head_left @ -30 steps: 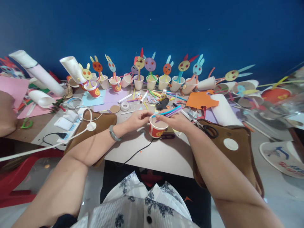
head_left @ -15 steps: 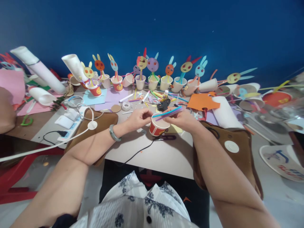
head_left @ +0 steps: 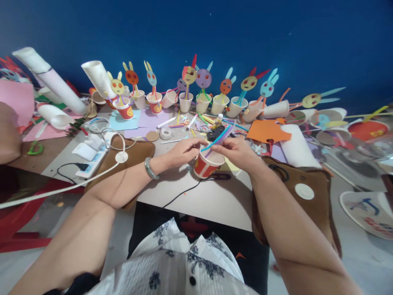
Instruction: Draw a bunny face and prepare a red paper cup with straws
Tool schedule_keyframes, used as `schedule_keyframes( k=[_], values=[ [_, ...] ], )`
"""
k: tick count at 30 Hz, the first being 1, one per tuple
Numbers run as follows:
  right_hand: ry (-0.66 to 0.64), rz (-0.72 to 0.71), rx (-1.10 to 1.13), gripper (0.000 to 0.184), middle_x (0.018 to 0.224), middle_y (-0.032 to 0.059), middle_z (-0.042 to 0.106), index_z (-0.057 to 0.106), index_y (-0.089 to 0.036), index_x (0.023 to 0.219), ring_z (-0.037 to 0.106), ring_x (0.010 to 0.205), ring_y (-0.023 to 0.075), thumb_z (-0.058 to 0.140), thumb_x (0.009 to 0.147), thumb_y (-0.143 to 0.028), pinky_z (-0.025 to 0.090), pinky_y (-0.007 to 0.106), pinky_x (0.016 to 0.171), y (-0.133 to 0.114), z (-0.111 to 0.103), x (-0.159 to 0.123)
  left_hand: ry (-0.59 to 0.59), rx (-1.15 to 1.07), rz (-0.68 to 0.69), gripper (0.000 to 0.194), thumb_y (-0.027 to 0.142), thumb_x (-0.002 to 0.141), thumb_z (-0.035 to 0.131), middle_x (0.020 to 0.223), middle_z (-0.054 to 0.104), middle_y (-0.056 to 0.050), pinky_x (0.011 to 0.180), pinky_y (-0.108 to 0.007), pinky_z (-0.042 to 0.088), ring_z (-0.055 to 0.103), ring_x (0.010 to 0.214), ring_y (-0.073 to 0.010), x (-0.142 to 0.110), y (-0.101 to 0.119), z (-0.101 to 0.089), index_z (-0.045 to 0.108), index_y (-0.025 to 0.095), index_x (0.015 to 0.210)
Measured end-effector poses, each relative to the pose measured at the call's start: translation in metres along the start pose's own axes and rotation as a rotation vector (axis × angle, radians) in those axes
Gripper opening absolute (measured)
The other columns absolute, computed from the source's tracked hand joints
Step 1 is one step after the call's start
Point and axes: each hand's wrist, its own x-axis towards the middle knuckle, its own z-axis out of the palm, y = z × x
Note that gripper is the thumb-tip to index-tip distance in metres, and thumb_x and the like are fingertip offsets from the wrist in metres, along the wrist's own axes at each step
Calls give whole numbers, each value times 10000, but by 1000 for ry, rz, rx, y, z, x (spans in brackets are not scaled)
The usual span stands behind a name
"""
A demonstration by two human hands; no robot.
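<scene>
A red and white paper cup (head_left: 206, 166) sits tilted at the table's near edge between my hands. My left hand (head_left: 183, 151) pinches the cup's rim on its left side. My right hand (head_left: 236, 150) holds a bundle of coloured straws (head_left: 219, 137), blue and purple, whose lower ends point into the cup. A green bangle (head_left: 150, 169) is on my left wrist.
A row of paper cups with paper rabbit heads on straws (head_left: 202, 88) lines the back of the table. Loose straws, an orange paper sheet (head_left: 265, 130), tape roll (head_left: 165, 133), scissors (head_left: 219, 177), white paper rolls (head_left: 52, 82) and brown pads (head_left: 307, 192) lie around. A black cable (head_left: 181, 194) crosses the table edge.
My right hand has tipped the straws more upright, with their lower ends now dipping into the cup. The cup has tilted slightly. The camera has shifted a little.
</scene>
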Motion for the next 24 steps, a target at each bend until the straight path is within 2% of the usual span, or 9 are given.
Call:
schedule_keyframes(
  k=[2, 3, 5, 7, 10, 14, 18, 21, 24],
  values=[
    [-58, -46, -14, 479, 627, 8, 607, 677, -180, 680, 532, 611, 153, 694, 793, -645, 392, 274, 540, -3, 2, -1, -13, -54, 7, 295, 374, 920, 552, 1135, 665, -92, 829, -322, 523, 625, 1017, -204, 0, 2, -1, 656, 170, 1106],
    [-88, -66, -14, 466, 656, 12, 634, 698, -181, 723, 551, 627, 159, 682, 806, -640, 405, 275, 552, -5, 3, -2, -25, -93, 9, 318, 428, 897, 613, 1138, 655, -96, 835, -320, 528, 627, 1017, -204, 1, 3, 0, 649, 168, 1077],
    [-135, -98, -6, 435, 759, 26, 707, 737, -184, 841, 608, 697, 181, 670, 827, -613, 454, 288, 615, -10, 6, -4, -55, -180, -2, 376, 462, 824, 728, 1077, 646, -77, 797, -299, 531, 632, 924, -173, 1, 3, 3, 620, 170, 1035],
    [-158, -113, 1, 417, 828, 38, 742, 749, -185, 895, 637, 755, 200, 677, 831, -590, 479, 304, 675, -14, 7, -5, -73, -259, -22, 377, 413, 787, 776, 1002, 638, -43, 751, -277, 523, 620, 829, -137, 0, 2, 6, 582, 180, 1011],
    [-166, -100, 6, 418, 773, 37, 724, 734, -182, 811, 619, 720, 191, 706, 810, -599, 460, 304, 662, -16, 9, -7, -65, -287, -27, 316, 339, 778, 767, 933, 622, -15, 721, -267, 508, 597, 782, -121, 0, 2, 9, 565, 185, 965],
    [-135, -96, 30, 452, 718, 28, 687, 708, -184, 741, 576, 680, 168, 723, 795, -632, 432, 298, 639, -14, 13, -7, -54, -155, 65, 180, 302, 800, 720, 898, 607, -22, 759, -280, 496, 578, 821, -135, 1, 0, 8, 610, 172, 858],
    [-119, -101, 128, 447, 826, 36, 701, 676, -194, 844, 623, 768, 183, 762, 769, -626, 494, 316, 726, -12, 15, -6, 16, -97, 87, 240, 386, 827, 704, 867, 589, -23, 733, -281, 478, 549, 793, -135, 3, -3, 7, 601, 172, 796],
    [-170, -74, 184, 609, 1009, 47, 707, 601, -220, 1042, 681, 891, 224, 884, 635, -575, 550, 346, 788, -9, 10, -7, 77, -95, 56, 295, 450, 830, 702, 863, 585, -20, 730, -284, 463, 529, 798, -140, 3, -6, 8, 604, 173, 801],
    [-265, -89, 48, 872, 1163, 75, 697, 550, -246, 1226, 695, 1024, 292, 949, 510, -545, 572, 398, 850, -8, 6, -9, 133, -124, 23, 291, 445, 821, 707, 908, 591, -33, 717, -280, 454, 539, 830, -150, 4, -9, 8, 612, 171, 794]
  ],
)
